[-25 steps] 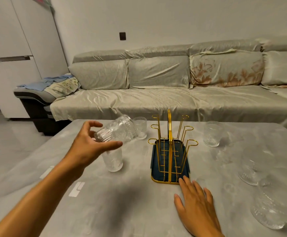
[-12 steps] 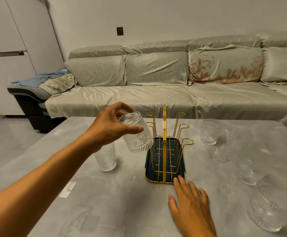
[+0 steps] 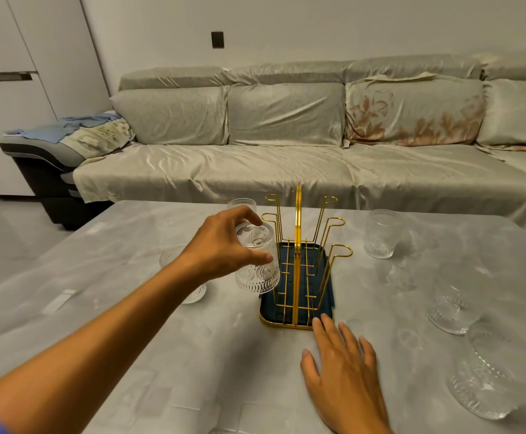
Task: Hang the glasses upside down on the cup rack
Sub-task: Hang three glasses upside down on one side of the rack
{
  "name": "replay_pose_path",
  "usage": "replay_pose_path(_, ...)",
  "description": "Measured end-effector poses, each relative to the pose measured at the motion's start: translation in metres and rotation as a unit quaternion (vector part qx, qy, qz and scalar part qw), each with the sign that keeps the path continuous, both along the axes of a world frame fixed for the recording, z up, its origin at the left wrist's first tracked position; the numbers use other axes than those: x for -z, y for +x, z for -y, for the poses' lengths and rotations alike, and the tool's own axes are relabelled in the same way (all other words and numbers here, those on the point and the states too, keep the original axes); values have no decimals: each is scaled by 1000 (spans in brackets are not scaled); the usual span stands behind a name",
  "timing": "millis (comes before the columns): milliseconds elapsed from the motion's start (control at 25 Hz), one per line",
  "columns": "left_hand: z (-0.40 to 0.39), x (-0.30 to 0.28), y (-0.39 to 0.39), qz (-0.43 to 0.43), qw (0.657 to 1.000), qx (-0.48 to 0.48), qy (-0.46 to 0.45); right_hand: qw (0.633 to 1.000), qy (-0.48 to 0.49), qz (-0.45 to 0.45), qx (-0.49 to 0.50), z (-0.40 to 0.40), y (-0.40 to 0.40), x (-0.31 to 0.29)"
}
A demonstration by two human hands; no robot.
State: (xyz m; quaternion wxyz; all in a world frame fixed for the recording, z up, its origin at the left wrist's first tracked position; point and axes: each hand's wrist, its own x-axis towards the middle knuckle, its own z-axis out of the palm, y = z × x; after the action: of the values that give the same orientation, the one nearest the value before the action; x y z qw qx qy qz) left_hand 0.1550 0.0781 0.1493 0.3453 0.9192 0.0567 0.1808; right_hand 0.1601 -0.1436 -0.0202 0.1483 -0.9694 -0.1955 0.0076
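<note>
A gold wire cup rack [image 3: 299, 261] on a dark blue tray stands mid-table. My left hand [image 3: 224, 245] grips a clear embossed glass [image 3: 258, 270] upside down, base up, at the rack's near-left peg; whether the peg is inside it I cannot tell. My right hand [image 3: 343, 364] lies flat on the table, fingers spread, fingertips touching the tray's front edge. Another glass [image 3: 189, 286] stands on the table, partly hidden behind my left forearm. One more glass [image 3: 241, 204] shows behind my left hand.
More glasses stand to the right: one upright [image 3: 380, 233] beyond the rack, two others [image 3: 449, 308] [image 3: 487, 380] near the right edge. The grey table [image 3: 192, 355] has tape marks at left. A covered sofa [image 3: 286, 158] runs behind the table.
My left hand turned the glass from tilted to upside down and carried it right and down against the rack's left side. My right hand stayed flat by the tray.
</note>
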Motion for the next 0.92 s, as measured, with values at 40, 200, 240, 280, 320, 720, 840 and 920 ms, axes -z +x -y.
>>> replay_pose_path(40, 0, 4, 2, -5, 1000, 0, 0, 1000, 1, 1, 1, 0, 0, 1)
replay_pose_path(200, -3, 17, 3, -10, 1000, 3, -16, 1000, -3, 0, 2, -1, 2, 2)
replay_pose_path(240, -4, 19, 3, -10, 1000, 5, -26, 1000, -5, -1, 2, -1, 2, 3)
replay_pose_path(280, -4, 20, 3, -11, 999, 8, -36, 1000, -6, -1, 2, -1, 2, 3)
replay_pose_path(320, -3, 21, 2, -12, 999, 10, -44, 1000, -7, -2, 1, -1, 2, 3)
replay_pose_path(720, -78, 64, -46, 194, 889, -262, -320, 1000, -13, 1, 7, -2, -2, 0)
replay_pose_path(840, -89, 109, -39, 41, 913, -262, -310, 1000, -5, 6, 7, 0, -3, -1)
replay_pose_path(920, -87, 132, -30, 9, 919, -245, -309, 1000, 0, 6, 4, 1, -4, -1)
